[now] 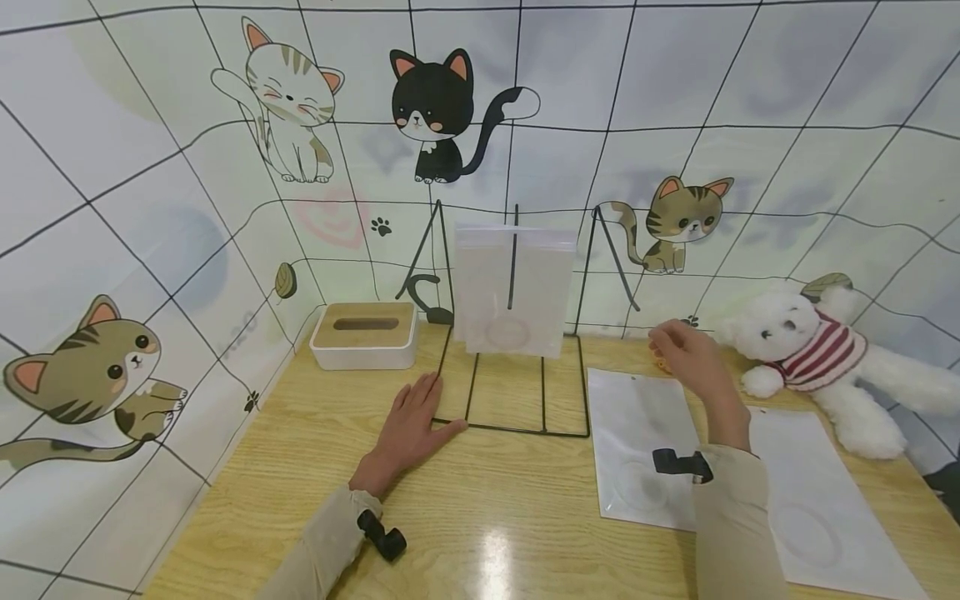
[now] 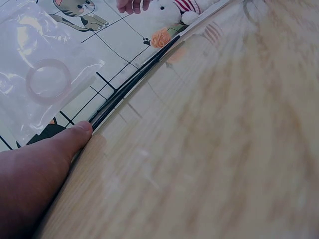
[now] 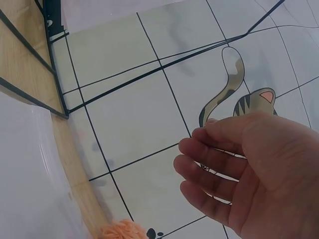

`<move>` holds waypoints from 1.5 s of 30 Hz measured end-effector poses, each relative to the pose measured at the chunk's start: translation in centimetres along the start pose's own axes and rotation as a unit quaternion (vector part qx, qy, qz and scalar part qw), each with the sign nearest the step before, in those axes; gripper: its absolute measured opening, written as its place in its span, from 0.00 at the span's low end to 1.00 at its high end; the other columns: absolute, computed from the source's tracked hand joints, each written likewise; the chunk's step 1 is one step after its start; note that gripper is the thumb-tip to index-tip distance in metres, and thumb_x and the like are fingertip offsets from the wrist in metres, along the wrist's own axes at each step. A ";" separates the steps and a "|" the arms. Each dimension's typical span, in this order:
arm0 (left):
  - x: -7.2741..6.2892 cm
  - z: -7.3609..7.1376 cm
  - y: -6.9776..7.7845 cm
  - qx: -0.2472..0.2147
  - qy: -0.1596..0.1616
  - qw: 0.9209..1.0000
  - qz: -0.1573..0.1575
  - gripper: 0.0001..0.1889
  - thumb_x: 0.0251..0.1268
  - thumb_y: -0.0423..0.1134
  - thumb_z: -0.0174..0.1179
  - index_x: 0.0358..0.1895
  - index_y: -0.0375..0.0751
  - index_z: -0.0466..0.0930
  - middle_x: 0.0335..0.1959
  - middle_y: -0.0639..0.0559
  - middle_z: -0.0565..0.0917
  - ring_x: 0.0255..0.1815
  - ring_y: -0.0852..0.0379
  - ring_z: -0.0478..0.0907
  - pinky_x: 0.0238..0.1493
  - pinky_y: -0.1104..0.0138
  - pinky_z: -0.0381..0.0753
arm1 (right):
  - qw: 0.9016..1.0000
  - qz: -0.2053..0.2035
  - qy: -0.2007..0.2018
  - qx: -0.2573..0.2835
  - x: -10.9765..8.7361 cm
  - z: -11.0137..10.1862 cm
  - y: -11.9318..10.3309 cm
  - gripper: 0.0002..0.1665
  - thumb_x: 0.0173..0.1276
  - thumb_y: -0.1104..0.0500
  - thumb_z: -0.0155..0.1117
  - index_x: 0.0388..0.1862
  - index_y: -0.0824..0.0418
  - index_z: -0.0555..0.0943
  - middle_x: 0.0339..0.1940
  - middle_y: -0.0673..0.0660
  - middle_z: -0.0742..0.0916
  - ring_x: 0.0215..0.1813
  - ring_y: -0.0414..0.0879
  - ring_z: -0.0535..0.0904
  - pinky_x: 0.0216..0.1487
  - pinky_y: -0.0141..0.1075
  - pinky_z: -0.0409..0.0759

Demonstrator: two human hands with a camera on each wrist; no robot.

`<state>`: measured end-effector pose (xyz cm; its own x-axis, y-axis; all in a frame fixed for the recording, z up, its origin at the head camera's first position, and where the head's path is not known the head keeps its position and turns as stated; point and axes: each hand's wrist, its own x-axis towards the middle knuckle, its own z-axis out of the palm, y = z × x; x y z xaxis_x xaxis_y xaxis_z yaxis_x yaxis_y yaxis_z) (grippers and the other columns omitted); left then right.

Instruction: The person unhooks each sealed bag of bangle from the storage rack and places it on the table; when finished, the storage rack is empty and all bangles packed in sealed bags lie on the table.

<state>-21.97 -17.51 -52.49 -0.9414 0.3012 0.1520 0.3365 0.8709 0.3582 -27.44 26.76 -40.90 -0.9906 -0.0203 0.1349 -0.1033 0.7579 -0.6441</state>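
My left hand [image 1: 408, 429] lies flat on the wooden table at the front left corner of a black wire rack [image 1: 525, 431]. Its thumb [image 2: 75, 137] is extended right at the rack's bottom wire. Clear zip bags [image 1: 517, 287] hang from the rack's middle prong, the front one showing a round ring shape. Over the table's back right, my right hand [image 1: 690, 358] is raised with its fingers loosely bent, and nothing shows between them in the right wrist view. Below it sits a small orange ruffled, flower-like piece [image 2: 161, 38].
Two flat white packets [image 1: 637, 425] lie on the right side, the outer packet [image 1: 817, 500] partly behind my sleeve. A white plush bear [image 1: 772, 325] in a striped top leans at the back right. At the back left stands a tissue box [image 1: 363, 346] with a wooden lid.
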 end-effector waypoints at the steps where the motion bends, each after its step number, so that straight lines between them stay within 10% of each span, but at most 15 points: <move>1: -0.1 0.0 0.0 -0.002 0.000 1.000 0.000 0.50 0.69 0.69 0.50 0.80 0.36 0.48 0.82 0.43 0.52 0.83 0.46 0.46 0.81 0.48 0.45 | 1.000 -0.005 0.005 0.006 0.0 0.1 -0.1 0.30 0.80 0.40 0.43 0.55 0.64 0.78 0.47 0.65 0.84 0.47 0.59 0.81 0.40 0.37 0.78; 23: -1.4 0.7 0.7 -0.001 -0.004 1.000 0.004 0.50 0.68 0.69 0.50 0.79 0.34 0.51 0.81 0.42 0.54 0.82 0.45 0.49 0.81 0.47 0.47 | 0.992 -0.099 0.026 0.075 -1.4 7.3 -4.3 0.20 0.80 0.44 0.49 0.38 0.59 0.76 0.34 0.59 0.86 0.38 0.49 0.80 0.39 0.39 0.78; 33: -0.9 0.8 0.1 0.002 -0.013 1.000 -0.003 0.50 0.69 0.71 0.47 0.80 0.36 0.47 0.82 0.44 0.51 0.83 0.47 0.45 0.82 0.49 0.43 | 0.972 -0.197 0.112 0.068 2.2 6.6 -8.6 0.20 0.81 0.46 0.45 0.38 0.61 0.72 0.30 0.59 0.82 0.20 0.46 0.69 0.26 0.39 0.68; 45: 0.2 0.0 -0.3 0.002 0.001 1.000 0.007 0.50 0.69 0.71 0.48 0.80 0.35 0.48 0.82 0.43 0.51 0.83 0.46 0.46 0.81 0.49 0.44 | 0.954 -0.242 0.170 0.056 6.0 6.1 -12.0 0.19 0.78 0.47 0.52 0.37 0.63 0.68 0.22 0.56 0.75 0.22 0.49 0.68 0.24 0.39 0.63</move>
<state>-22.29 -17.75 -52.56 -0.9367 0.3119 0.1589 0.3489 0.8683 0.3525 -32.69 13.58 -37.01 -0.7400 -0.1234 0.6611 -0.5695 0.6378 -0.5185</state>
